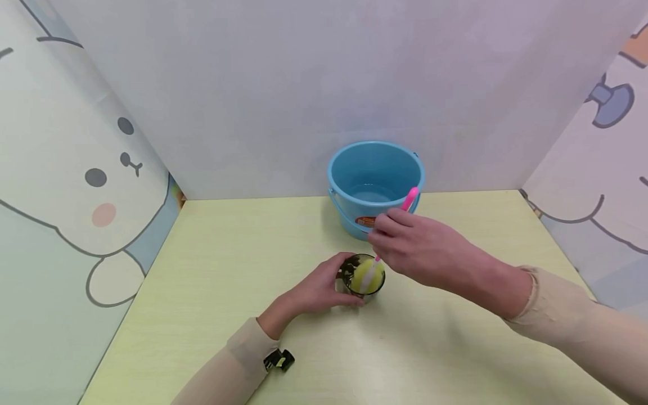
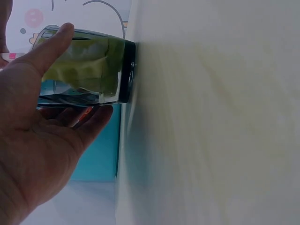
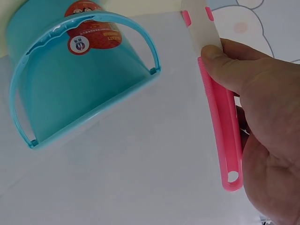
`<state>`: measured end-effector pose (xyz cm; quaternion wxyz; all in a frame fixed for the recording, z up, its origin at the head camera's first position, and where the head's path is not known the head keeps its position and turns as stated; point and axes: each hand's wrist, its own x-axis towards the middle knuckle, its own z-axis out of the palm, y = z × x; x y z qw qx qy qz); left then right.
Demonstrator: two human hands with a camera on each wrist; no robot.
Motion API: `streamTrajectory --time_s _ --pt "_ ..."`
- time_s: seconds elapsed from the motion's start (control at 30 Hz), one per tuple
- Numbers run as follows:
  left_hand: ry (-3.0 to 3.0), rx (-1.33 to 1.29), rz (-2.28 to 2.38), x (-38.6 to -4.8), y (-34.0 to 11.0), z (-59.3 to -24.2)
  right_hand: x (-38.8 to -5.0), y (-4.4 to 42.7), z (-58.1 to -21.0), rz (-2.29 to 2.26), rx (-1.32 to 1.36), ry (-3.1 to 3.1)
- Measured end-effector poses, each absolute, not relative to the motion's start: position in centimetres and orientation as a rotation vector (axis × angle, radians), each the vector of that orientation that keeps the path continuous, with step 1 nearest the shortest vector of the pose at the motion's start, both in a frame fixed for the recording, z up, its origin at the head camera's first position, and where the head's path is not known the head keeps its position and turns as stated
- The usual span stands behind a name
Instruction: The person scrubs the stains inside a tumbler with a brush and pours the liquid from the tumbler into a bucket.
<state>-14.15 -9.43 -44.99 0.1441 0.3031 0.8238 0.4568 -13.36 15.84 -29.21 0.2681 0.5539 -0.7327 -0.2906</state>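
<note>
A dark-tinted drinking glass [image 2: 126,75] stands on the table. My left hand [image 1: 319,287] holds it from the left side, thumb on the near side and fingers around the far side. My right hand [image 1: 427,244] grips the pink and white handle [image 3: 222,126] of a sponge cup brush, thumb pressed on the handle near its white part. The brush's yellow sponge [image 1: 367,277] sits down inside the glass, and through the glass wall it looks squashed. The brush tilts, its pink end up and away toward the bucket.
A light-blue bucket [image 1: 349,212] with a red label and a folded-down handle stands just behind the glass, near the back wall [image 1: 253,101]. It seems to hold some water. Cartoon-printed panels [image 1: 61,236] flank the pale yellow table [image 1: 217,253].
</note>
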Motion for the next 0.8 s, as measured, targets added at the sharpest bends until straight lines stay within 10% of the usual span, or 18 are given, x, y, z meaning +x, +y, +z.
streamTrajectory --time_s 0.8 --pt "2.343 0.867 1.367 -14.17 -9.37 -45.27 -13.48 15.45 -30.06 -0.739 1.442 -1.974"
